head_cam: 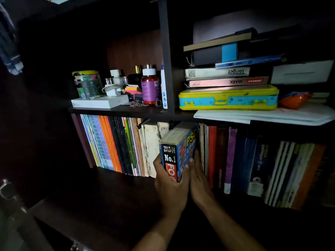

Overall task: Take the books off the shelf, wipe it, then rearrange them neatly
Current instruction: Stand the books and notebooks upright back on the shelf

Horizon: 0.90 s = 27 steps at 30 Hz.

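Here, thick blue book (178, 151) tilted out of the row, left hand (171, 185) gripping its spine, right hand (198, 180) flat against its cover

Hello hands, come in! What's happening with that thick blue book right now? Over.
Left hand grips thick blue book, tilted out of the lower row. Right hand flat against its cover. Neighbouring books packed close beside.

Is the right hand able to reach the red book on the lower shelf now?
Probably yes. The right hand lies open beside the blue book, and the red book stands just right of it with nothing in front.
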Tool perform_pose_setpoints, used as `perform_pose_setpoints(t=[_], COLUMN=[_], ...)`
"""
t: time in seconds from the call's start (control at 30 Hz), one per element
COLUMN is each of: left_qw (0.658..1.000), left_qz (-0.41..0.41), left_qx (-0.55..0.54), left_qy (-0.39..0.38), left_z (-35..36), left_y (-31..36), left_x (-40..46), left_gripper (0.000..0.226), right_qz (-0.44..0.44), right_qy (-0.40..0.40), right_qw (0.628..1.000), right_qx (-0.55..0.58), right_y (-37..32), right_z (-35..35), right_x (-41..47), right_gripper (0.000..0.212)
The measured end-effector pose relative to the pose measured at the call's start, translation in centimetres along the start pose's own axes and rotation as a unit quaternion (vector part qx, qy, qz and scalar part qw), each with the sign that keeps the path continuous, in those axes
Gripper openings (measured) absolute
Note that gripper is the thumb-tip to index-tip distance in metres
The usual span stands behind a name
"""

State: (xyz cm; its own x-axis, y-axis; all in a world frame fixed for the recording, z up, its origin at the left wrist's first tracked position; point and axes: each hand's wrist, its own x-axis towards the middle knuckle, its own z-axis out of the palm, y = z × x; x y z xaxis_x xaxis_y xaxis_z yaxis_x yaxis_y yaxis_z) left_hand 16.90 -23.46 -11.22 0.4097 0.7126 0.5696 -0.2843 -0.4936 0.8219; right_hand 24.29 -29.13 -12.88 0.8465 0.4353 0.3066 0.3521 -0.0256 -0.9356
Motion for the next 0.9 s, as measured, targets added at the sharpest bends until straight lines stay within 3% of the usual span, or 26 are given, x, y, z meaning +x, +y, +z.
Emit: perform_pose_setpoints(t=[0.07,0.2,0.43,0.9], left_qw=[1.000,0.996,0.986,0.983], left_qz=[-0.002,-0.008,-0.010,0.013], left_qx=[-0.012,-0.038,-0.058,-0.040], left_qy=[-0.028,-0.083,-0.155,-0.180], left_z=[-0.4,-1.4,-1.3,0.4], left_y=[-0.4,-0.9,-1.4,-2.8], left_x=[-0.3,-1.7,-1.9,-0.1], left_gripper=[0.066,0.066,0.083,0.060], right_qz=[-0.010,-0.039,-0.029,0.001], right_qy=[0.000,0.004,-0.001,0.015], right_qw=[1.000,0.998,0.997,0.997], right_qx=[0.018,0.050,0.074,0.077], right_y=[-0.2,-1.2,-1.1,-0.8], right_z=[0.0,-0.5,-0.9,0.0], right_x=[-0.1,-0.2,0.7,0.1], right_gripper=[0.072,0.049,0.053,0.066])
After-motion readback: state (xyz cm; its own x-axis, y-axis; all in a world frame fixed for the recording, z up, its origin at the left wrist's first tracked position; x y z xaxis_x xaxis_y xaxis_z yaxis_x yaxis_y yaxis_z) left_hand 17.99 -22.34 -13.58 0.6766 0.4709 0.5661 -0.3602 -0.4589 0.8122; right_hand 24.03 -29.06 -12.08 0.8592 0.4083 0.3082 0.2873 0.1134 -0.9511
